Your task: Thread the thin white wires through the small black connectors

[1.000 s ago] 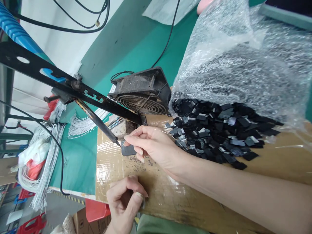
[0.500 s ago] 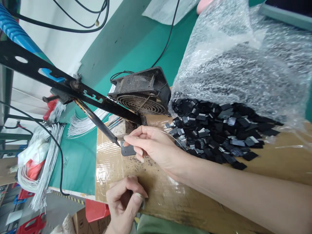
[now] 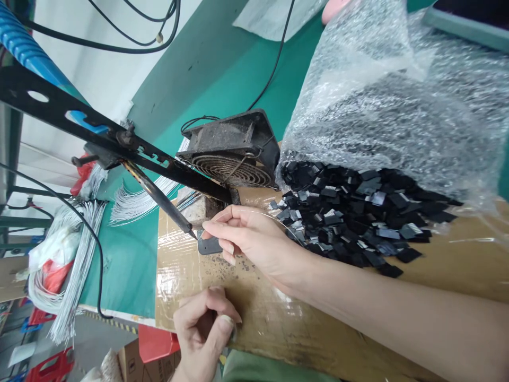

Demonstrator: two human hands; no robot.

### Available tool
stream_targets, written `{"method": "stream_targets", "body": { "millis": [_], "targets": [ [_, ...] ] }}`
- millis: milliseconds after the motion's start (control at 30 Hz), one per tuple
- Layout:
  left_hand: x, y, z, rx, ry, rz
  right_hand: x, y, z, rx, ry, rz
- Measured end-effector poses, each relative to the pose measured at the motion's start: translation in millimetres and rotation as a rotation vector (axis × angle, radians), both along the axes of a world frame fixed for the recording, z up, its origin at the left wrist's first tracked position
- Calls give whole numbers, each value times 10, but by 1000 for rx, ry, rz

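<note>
My right hand is closed in a pinch on a thin white wire, which arcs back over the hand. Its fingertips are beside the tip of a soldering iron clamped to a slotted black metal bar. Below the fingers lies a small dark flat plate, partly covered by the hand. My left hand is curled near the table's front edge, thumb against the fingers. A bit of something greyish shows by its thumb, too hidden to name.
A dusty black fan stands behind my right hand. To the right, many small black parts spill from a bubble-wrap bag. Bundles of white wires lie at the left. Dark crumbs dot the brown work surface.
</note>
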State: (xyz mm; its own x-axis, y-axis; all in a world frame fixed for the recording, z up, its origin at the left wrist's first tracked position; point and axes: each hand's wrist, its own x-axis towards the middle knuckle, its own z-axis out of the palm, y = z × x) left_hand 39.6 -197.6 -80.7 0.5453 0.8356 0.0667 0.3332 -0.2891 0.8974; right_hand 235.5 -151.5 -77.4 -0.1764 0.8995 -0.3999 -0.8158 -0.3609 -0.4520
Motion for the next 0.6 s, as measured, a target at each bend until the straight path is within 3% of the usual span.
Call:
{"method": "stream_targets", "body": {
  "millis": [600],
  "targets": [
    [-26, 6, 0, -13, 14, 7, 7, 19, 15, -13, 15, 4]
  ]
}}
